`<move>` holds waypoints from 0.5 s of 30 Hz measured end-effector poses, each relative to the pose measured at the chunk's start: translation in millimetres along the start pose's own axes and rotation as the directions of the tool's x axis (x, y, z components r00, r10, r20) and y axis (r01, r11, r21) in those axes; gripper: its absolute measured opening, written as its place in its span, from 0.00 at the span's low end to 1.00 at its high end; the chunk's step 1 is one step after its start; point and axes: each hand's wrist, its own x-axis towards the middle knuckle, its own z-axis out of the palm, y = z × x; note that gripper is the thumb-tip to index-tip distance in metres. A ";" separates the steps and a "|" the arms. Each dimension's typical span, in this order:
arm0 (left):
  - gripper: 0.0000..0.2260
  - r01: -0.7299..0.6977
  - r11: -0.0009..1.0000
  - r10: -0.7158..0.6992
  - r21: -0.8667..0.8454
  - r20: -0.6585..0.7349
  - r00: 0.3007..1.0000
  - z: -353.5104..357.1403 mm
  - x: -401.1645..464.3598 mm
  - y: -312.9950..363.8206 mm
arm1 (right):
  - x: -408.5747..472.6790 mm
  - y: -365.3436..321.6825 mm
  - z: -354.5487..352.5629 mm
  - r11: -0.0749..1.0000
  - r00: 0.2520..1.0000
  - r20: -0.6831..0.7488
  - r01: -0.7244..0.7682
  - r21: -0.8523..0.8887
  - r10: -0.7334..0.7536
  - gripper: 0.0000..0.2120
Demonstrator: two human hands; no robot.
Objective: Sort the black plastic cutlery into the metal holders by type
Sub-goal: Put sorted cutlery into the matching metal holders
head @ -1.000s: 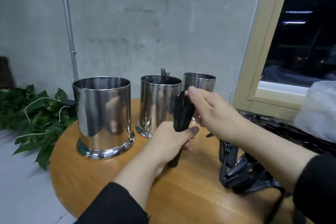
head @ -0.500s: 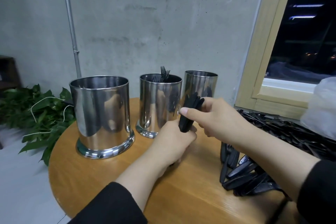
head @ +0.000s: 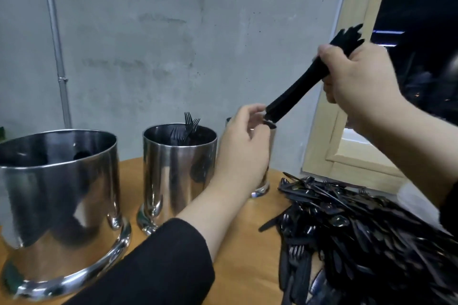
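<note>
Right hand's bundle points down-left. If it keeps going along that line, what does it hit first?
Most likely the left hand, whose fingertips sit right at the lower end of the cutlery bundle that the right hand grips. Just beyond is the rim of the rightmost holder; depth is unclear.
</note>
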 end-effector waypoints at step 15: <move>0.27 -0.063 0.812 -0.023 0.580 0.140 0.990 45.2 48.7 -63.7 | 74.0 112.4 96.1 0.806 0.880 0.279 -0.174 -0.565 0.385 0.20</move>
